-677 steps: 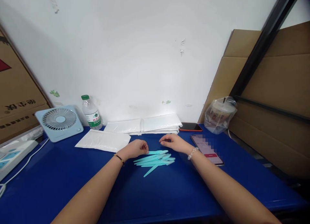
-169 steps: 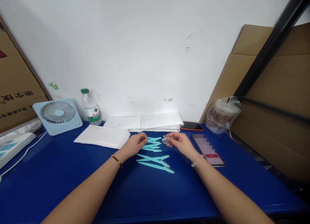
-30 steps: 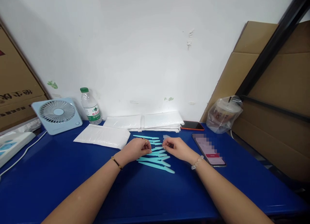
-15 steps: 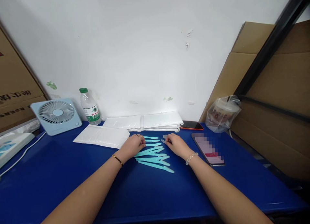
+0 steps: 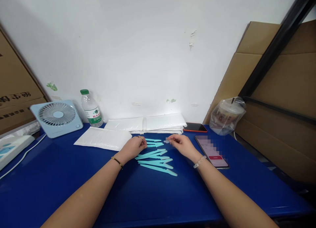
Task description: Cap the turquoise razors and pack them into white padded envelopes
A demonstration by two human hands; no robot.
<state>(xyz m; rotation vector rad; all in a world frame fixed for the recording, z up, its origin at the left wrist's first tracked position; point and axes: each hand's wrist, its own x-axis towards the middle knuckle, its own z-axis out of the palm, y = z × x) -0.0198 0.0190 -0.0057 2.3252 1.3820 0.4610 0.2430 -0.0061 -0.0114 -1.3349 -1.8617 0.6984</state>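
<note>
Several turquoise eyebrow razors lie fanned out on the blue tabletop, blades pointing right. My left hand is closed at the left ends of the farthest razors; its fingers hide those ends. Across a small gap, my right hand is closed in a pinch. Small clear plastic pieces that look like blade caps stick out at its fingertips. Exactly how many it holds cannot be made out. Bracelets circle both wrists.
White padded envelopes lie behind my left hand, with a stack against the wall. A lit phone and a dark-screened phone are to the right, near a bagged drink cup. A bottle and blue fan stand left.
My left hand has shifted slightly left and away, and a razor by it now lies closer to the farthest ones. My right hand has moved slightly right with the clear pieces.
</note>
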